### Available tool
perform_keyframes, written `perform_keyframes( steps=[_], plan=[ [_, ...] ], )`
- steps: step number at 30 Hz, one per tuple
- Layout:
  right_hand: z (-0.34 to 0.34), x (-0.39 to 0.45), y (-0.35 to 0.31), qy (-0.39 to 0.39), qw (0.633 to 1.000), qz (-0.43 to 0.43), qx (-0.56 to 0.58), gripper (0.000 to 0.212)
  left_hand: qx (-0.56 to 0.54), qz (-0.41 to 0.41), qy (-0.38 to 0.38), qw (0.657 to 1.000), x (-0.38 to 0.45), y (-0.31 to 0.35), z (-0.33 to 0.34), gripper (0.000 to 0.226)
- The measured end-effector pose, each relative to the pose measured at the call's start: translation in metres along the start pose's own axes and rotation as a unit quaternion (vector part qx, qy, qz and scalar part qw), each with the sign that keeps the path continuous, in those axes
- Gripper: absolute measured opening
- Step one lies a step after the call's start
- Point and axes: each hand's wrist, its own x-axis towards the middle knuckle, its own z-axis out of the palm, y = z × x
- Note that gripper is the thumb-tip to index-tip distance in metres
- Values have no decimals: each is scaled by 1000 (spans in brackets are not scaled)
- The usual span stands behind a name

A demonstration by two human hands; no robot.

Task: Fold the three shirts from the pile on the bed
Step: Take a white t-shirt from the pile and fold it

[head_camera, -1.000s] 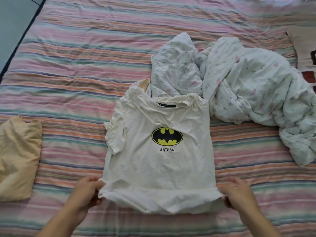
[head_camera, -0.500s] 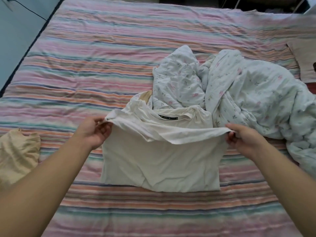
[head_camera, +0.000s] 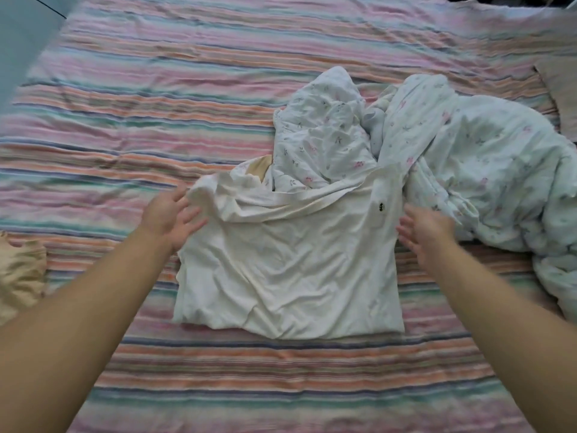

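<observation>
Both hands hold nothing, fingers spread: left hand [head_camera: 170, 214] at the white shirt's [head_camera: 290, 276] upper left edge, right hand [head_camera: 424, 228] beside its right edge, floral blanket [head_camera: 468, 170] just beyond.

- One view only, head-worn, looking forward and down across the striped bed [head_camera: 193, 89].
- Close enough that both forearms enter from the bottom corners; wide-angle, slightly motion-blurred.
</observation>
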Motion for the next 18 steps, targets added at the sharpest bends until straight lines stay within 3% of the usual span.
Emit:
perform_keyframes(
  steps=[2, 4, 6, 9, 14, 18],
  plan=[
    [-16, -4, 44, 68, 995, 13, -66, 54, 47, 48, 114, 991, -2, -26, -18, 66],
    [-30, -18, 88, 70, 988, 83, -109, 72, 144, 63, 182, 971, -8, -61, -41, 88],
    [-38, -33, 127, 32, 981, 139, -131, 79, 195, 13, 187, 963, -17, -98, -64, 104],
    [-44, -43, 163, 5, 973, 132, -188, 67, 221, -73, 170, 958, -17, -145, -91, 117],
    [-52, -43, 177, 13, 966, 112, -234, 46, 228, -94, 145, 958, -17, -162, -86, 56],
    [-62, -46, 183, 31, 977, 121, -174, 44, 161, -95, 149, 971, -17, -166, -89, 49]
  ],
)
